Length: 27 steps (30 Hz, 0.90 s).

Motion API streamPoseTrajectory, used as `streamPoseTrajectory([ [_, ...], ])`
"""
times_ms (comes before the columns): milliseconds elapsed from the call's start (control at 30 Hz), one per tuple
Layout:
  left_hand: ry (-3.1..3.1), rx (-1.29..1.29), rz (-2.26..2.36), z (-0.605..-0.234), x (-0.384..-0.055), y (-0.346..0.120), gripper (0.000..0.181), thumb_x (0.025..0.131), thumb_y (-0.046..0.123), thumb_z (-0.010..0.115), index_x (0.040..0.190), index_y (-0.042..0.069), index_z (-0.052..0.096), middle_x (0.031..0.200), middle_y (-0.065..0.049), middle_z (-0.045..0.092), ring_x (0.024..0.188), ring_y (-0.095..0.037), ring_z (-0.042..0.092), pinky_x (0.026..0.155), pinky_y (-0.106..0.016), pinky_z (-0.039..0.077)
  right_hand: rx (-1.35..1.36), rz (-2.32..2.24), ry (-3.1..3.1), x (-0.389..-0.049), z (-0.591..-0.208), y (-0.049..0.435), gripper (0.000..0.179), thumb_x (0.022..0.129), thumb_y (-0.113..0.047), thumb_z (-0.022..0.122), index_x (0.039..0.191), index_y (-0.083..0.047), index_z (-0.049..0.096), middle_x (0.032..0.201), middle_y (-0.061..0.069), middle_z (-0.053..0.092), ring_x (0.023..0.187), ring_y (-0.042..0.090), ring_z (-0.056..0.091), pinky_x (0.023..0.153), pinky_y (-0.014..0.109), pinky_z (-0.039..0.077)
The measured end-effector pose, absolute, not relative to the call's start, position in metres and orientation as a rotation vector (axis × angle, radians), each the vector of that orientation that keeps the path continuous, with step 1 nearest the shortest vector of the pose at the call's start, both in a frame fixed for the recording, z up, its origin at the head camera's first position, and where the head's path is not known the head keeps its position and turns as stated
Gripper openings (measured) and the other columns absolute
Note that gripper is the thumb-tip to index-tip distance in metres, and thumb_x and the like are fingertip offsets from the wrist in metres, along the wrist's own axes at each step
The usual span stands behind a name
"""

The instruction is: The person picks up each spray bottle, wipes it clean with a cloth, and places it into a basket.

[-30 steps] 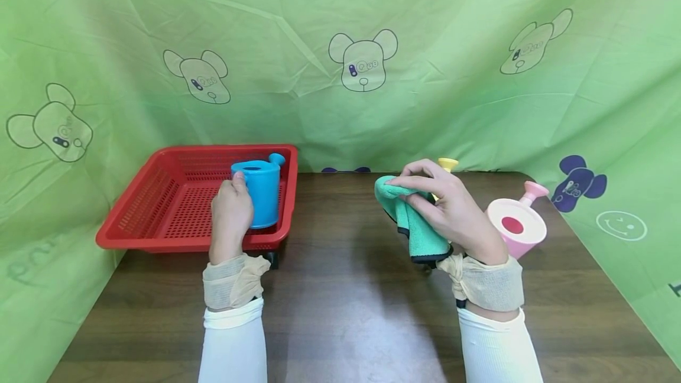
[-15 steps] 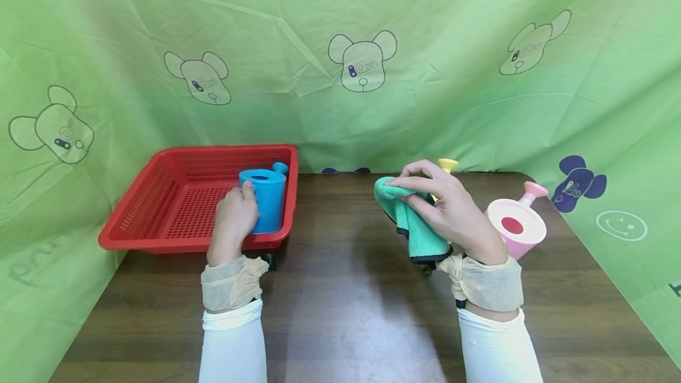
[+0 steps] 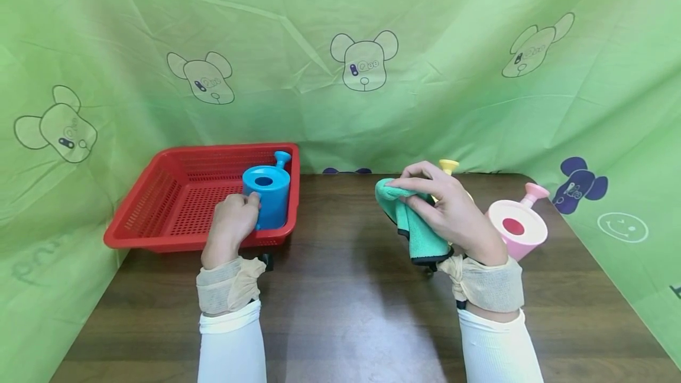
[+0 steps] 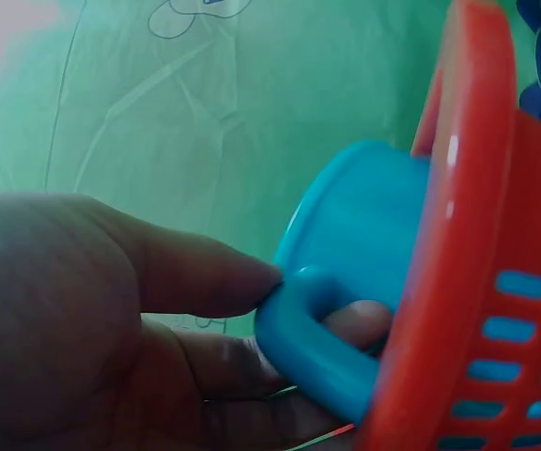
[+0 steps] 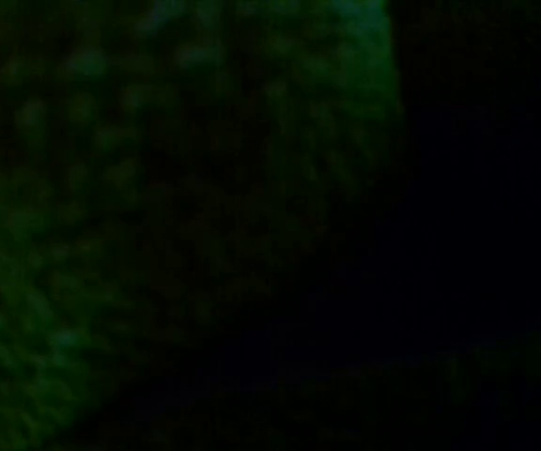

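Note:
By the handle (image 4: 299, 329), my left hand (image 3: 230, 226) holds a blue watering can (image 3: 273, 208). The can stands inside the right end of a red plastic basket (image 3: 159, 242), close to its side; whether it touches the basket floor is hidden. In the left wrist view, the thumb (image 4: 209, 272) lies over the handle and a fingertip shows through its loop. My right hand (image 3: 452, 211) pinches a green cloth (image 3: 422, 234) with dark edging, which hangs above the table. The right wrist view is almost black, with dim green fabric (image 5: 45, 310).
A pink-and-white watering can (image 3: 524, 247) stands right of my right hand. Behind that hand, a yellow watering can (image 3: 448, 166) is mostly hidden. The brown wooden table (image 3: 340, 288) meets a green printed curtain (image 3: 298, 117) at the back and sides.
My left hand has lowered the blue watering can into the basket's right end and shifted slightly right; the can has turned a little. My right hand and the cloth stay still.

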<state>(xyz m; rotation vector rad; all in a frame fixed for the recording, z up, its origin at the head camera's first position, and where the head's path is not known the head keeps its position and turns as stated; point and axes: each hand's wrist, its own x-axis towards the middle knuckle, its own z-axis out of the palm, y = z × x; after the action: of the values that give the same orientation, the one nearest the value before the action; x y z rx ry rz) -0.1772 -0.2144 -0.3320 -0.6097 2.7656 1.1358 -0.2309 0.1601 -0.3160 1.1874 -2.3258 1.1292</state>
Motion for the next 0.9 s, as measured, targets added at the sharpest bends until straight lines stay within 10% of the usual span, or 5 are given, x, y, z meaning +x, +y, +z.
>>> streamPoseTrajectory([
  [267,2.759,-0.661,1.166,-0.3276,-0.1733,-0.2135,0.05,0.111,0.034,0.045,0.144,-0.004,0.043,0.135,-0.029,0.058,0.121,-0.044,0.059,0.098,-0.056,0.055,1.181,1.121,-2.343,-0.2311,-0.3166,0.16,0.04,0.094,0.009,0.068,0.123,-0.016,0.079,0.116,-0.001,0.065,0.106,0.007,0.057,0.089,0.015,0.044],
  [900,2.767,-0.752,1.202,-0.3317,-0.175,-0.2166,0.083,0.102,0.022,0.068,0.163,-0.003,0.016,0.152,-0.035,0.047,0.137,-0.057,0.052,0.109,-0.069,0.048,1.186,1.133,-2.352,-0.2304,-0.3165,0.1594,0.038,0.095,0.008,0.067,0.123,-0.015,0.078,0.116,0.0,0.064,0.105,0.008,0.056,0.087,0.016,0.044],
])
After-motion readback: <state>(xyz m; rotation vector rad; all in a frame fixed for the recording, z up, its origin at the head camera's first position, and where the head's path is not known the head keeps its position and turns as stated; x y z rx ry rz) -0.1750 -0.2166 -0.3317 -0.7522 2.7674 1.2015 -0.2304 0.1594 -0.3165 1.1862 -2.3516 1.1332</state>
